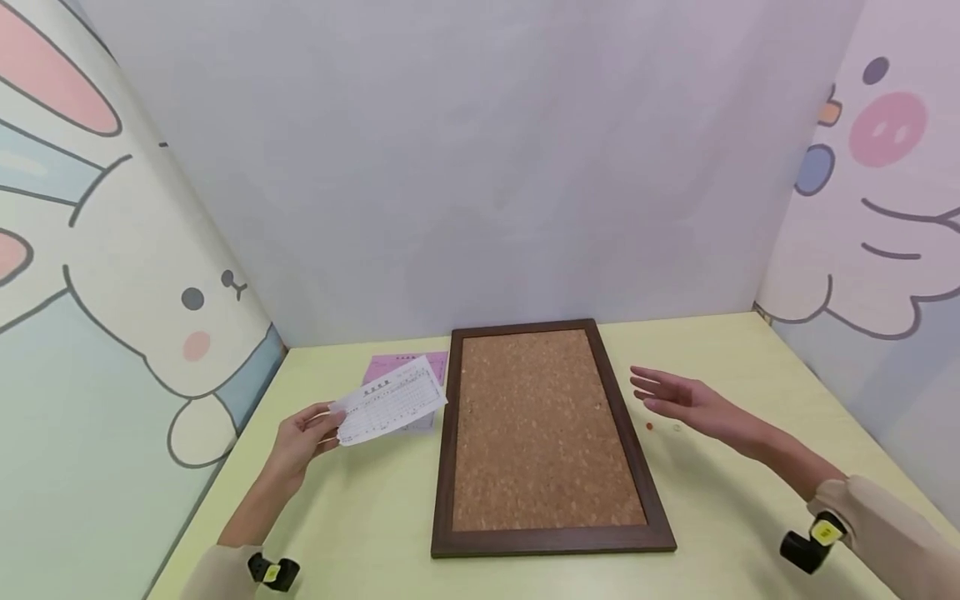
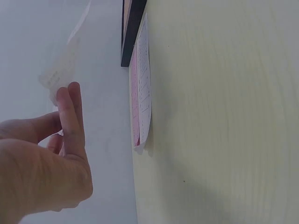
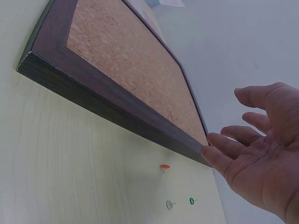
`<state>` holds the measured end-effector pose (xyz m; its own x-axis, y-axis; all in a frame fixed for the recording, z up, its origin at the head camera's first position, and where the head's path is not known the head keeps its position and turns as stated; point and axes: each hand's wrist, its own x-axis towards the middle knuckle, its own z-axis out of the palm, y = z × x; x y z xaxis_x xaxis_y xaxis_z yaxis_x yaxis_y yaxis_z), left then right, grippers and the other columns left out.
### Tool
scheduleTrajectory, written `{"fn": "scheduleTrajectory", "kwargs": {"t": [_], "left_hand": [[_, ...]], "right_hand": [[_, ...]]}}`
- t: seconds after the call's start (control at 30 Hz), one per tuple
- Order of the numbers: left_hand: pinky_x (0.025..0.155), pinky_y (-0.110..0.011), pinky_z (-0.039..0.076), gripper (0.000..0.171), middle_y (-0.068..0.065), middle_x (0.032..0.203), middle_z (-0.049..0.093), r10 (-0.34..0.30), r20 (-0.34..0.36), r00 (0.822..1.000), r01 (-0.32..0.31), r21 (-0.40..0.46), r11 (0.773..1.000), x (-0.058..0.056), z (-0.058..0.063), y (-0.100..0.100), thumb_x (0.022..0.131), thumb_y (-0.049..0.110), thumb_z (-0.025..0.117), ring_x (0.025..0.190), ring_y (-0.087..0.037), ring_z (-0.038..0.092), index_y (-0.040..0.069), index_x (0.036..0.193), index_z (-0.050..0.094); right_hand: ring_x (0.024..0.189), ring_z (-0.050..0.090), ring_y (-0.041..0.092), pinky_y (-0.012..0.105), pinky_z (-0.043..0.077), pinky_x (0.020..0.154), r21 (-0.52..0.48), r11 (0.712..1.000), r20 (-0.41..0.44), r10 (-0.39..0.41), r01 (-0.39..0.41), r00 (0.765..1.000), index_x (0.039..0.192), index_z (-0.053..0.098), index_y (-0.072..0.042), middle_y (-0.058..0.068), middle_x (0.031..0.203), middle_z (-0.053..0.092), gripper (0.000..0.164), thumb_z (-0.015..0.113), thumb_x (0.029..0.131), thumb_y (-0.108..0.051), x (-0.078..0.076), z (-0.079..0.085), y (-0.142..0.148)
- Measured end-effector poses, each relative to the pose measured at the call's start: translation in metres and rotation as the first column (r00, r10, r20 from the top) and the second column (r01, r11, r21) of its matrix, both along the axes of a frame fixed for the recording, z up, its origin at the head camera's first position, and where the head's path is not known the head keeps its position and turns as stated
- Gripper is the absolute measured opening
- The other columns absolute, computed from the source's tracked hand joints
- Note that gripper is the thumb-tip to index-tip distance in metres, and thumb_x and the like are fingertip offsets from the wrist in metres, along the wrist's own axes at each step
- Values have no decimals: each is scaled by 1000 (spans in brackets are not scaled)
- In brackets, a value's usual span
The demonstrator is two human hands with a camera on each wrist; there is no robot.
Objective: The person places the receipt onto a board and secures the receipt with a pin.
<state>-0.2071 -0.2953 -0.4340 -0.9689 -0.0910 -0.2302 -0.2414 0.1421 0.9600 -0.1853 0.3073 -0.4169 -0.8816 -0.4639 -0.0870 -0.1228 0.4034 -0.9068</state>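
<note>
My left hand (image 1: 298,440) pinches a white printed paper form (image 1: 393,402) by its left end, between thumb and fingers, raised over the table. Behind and partly under it in the head view lie a pink form (image 1: 408,364) and another white form (image 2: 144,81). In the middle of the table is a corkboard (image 1: 540,433) with a dark wooden frame and nothing pinned on it. My right hand (image 1: 693,407) hovers just right of the board, fingers loosely extended and holding nothing. Close below it are an orange thumbtack (image 3: 164,166), a clear thumbtack (image 3: 169,205) and a green thumbtack (image 3: 192,201).
The pale yellow table (image 1: 360,533) backs onto a plain light wall (image 1: 480,167). Side walls carry a cartoon rabbit (image 1: 142,275) on the left and a pink-nosed cartoon figure (image 1: 885,208) on the right. The corkboard's frame stands a little above the tabletop.
</note>
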Motion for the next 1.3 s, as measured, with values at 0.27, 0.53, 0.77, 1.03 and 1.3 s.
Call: {"fn": "scheduleTrajectory", "kwargs": {"t": [0.27, 0.53, 0.77, 1.03, 1.3], "left_hand": [[74, -20, 59, 30, 13, 89, 74, -20, 3, 1000, 20, 34, 999, -1, 0, 8, 100, 17, 68, 81, -3, 70, 3, 125, 61], [72, -19, 59, 31, 12, 89, 74, -12, -5, 1000, 12, 38, 999, 0, 0, 17, 100, 15, 66, 80, -4, 70, 0, 127, 60], [71, -19, 59, 35, 11, 91, 74, -38, -14, 999, 38, 54, 998, -5, 0, 24, 100, 15, 67, 81, -5, 70, -1, 130, 58], [73, -20, 60, 33, 11, 92, 74, -56, -24, 998, 57, 54, 997, -11, 4, 33, 100, 15, 66, 82, -5, 71, -1, 129, 59], [71, -20, 59, 26, 11, 90, 75, -57, -14, 998, 58, 93, 994, -14, -1, 42, 100, 15, 67, 81, -6, 71, 3, 122, 62]], "right_hand": [[128, 47, -17, 9, 44, 96, -12, 1000, 1, 6, -6, 1000, 162, 26, -12, 25, 164, 28, 63, 53, 108, -26, 2, 3, -2], [129, 48, -15, 10, 45, 96, -31, 999, 15, 12, -11, 1000, 163, 25, -15, 25, 164, 28, 62, 53, 108, -25, 5, 2, 1], [129, 48, -16, 11, 46, 95, -29, 999, 6, 16, -16, 1000, 163, 25, -13, 26, 164, 28, 62, 51, 108, -24, 2, 2, 1], [128, 48, -16, 10, 45, 95, -18, 1000, 20, 10, -10, 1000, 163, 26, -13, 25, 163, 30, 62, 52, 108, -25, 2, -1, -1], [131, 48, -14, 11, 44, 95, 20, 1000, 17, 18, -18, 1000, 163, 27, -15, 24, 163, 32, 61, 52, 108, -27, -2, -1, -3]]}}
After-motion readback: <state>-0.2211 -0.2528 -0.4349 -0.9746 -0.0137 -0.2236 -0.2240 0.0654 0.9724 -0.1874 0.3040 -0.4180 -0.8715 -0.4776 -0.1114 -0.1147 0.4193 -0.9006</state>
